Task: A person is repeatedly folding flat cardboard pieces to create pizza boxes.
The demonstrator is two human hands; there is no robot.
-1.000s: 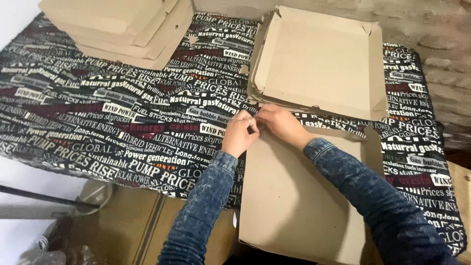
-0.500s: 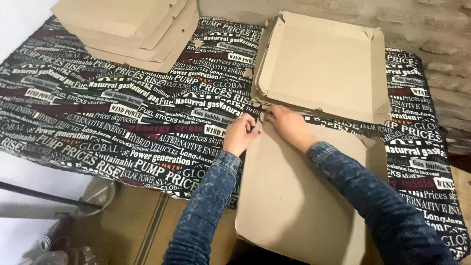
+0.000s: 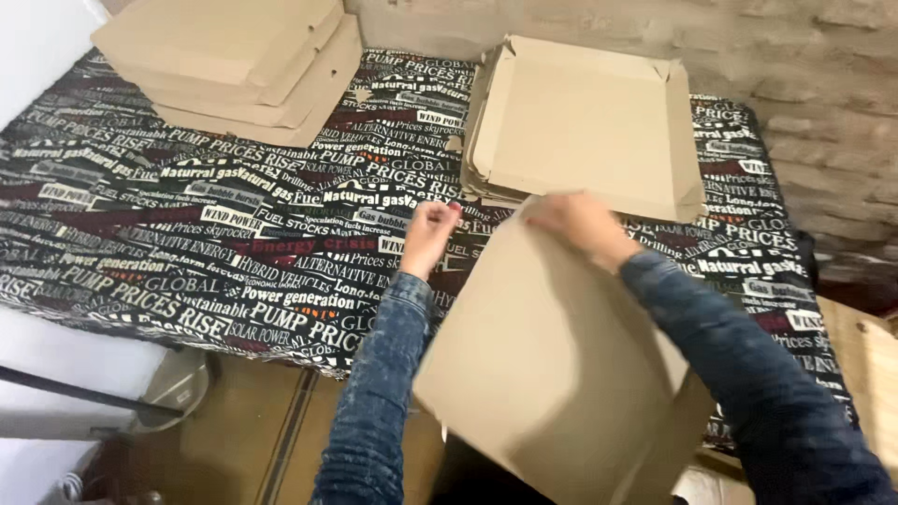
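A flat brown cardboard sheet [image 3: 552,365] lies tilted over the table's near edge, its lower part hanging off toward me. My right hand [image 3: 575,223] grips its far edge, blurred with motion. My left hand [image 3: 428,236] is curled shut beside the sheet's far left corner, and I cannot tell whether it pinches the card. Both arms wear blue denim sleeves. Just beyond my hands sits a stack of unfolded brown box trays [image 3: 585,126] with raised rims.
A table [image 3: 187,234] covered in a black cloth printed with white and red lettering. Several closed flat cardboard boxes [image 3: 229,61] are stacked at the far left. A pale brick wall [image 3: 804,84] rises behind. Metal table legs [image 3: 84,393] and floor show lower left.
The cardboard sheet has swung and lifted, its far edge rising off the table. My hands have moved apart, the right one going right along the edge.
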